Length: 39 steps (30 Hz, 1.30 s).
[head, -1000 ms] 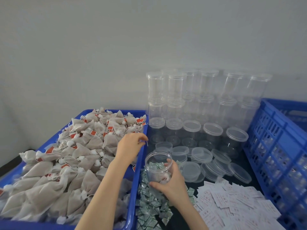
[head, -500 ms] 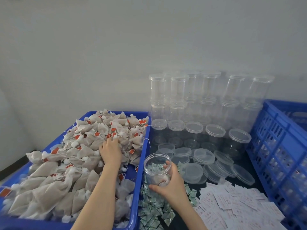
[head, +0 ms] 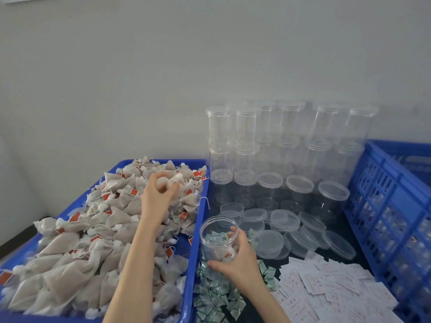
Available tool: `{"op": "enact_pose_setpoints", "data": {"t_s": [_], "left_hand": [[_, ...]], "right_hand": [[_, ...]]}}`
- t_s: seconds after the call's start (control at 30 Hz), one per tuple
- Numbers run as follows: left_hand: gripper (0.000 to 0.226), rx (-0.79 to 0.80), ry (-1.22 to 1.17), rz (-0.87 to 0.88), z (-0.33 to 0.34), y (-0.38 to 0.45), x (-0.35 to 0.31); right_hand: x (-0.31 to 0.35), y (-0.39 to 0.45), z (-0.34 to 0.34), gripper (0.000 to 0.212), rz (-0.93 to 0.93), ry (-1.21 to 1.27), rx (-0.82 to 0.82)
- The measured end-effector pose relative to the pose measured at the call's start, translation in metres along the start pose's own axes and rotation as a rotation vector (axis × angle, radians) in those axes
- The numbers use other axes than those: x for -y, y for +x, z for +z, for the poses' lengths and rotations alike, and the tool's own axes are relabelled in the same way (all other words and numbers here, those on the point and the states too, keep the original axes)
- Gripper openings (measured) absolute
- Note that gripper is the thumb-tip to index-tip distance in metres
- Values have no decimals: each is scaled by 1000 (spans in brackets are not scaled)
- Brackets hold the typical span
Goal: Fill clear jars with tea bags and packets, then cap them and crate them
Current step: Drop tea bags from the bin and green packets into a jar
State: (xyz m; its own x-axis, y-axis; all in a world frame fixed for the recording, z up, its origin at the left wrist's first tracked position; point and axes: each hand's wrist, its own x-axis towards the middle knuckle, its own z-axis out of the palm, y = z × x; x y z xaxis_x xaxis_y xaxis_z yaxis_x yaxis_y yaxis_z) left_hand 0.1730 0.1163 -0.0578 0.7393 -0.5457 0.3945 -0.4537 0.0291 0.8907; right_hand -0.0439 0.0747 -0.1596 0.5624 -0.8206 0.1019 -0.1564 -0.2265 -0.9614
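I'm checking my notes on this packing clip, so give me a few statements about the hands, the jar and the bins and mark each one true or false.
1. The right hand grips an open clear jar. True.
2. The left hand rests empty on the white paper slips. False: it pinches a tea bag above the blue bin of tea bags.
3. The held jar has a lid on. False: its mouth is open, with loose lids lying behind it.
4. Small green packets lie beneath the held jar. True.
5. Capped empty jars stand stacked against the wall. True.
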Motion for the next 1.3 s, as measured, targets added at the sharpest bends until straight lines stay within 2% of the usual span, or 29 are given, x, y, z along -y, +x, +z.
{"op": "enact_pose_setpoints", "data": {"t_s": [0.03,0.1,0.2,0.27,0.4,0.6,0.67,0.77,0.87,1.0,1.07,1.13,1.17,1.23,1.3], "left_hand": [[21,115,-96,-21,-1,-3,-6],[15,350,-143,-51,2,-9,-16],[13,679,-55,-22,12,-17,-25],[7,837,28,12,21,-24,-27],[17,952,116,76,29,-32,-26],[15,1079,203,117,27,-33,-23],[20,1119,192,102,26,-31,-22],[28,1085,139,68,25,-28,-22],[26,973,131,130,28,-28,-24],[32,903,48,170,36,-34,-28],[33,770,69,185,35,-31,-28],[26,537,232,157,28,-20,-21],[20,472,404,137,23,-13,-17],[16,548,863,74,19,-1,-7],[20,691,1129,49,22,3,-1]], "right_hand": [[1,0,0,91,-3,-5,1],[2,1,-2,92,-13,-6,-4],[4,2,-3,90,-31,-6,-24],[5,3,-3,94,-40,-7,-31],[4,3,-3,102,-31,0,-24],[-3,4,-3,120,9,-35,-21],[-4,4,-2,118,7,-39,-26],[-5,4,-3,107,-4,-54,-34],[-3,4,-5,106,2,-31,-29],[-4,4,-5,92,-3,1,-41],[-5,6,-6,89,8,12,-51],[-4,5,-6,95,22,10,-41],[-3,5,-7,99,23,3,-34],[-4,5,-7,107,25,-24,-21],[-3,5,-7,111,28,-48,-11]]}}
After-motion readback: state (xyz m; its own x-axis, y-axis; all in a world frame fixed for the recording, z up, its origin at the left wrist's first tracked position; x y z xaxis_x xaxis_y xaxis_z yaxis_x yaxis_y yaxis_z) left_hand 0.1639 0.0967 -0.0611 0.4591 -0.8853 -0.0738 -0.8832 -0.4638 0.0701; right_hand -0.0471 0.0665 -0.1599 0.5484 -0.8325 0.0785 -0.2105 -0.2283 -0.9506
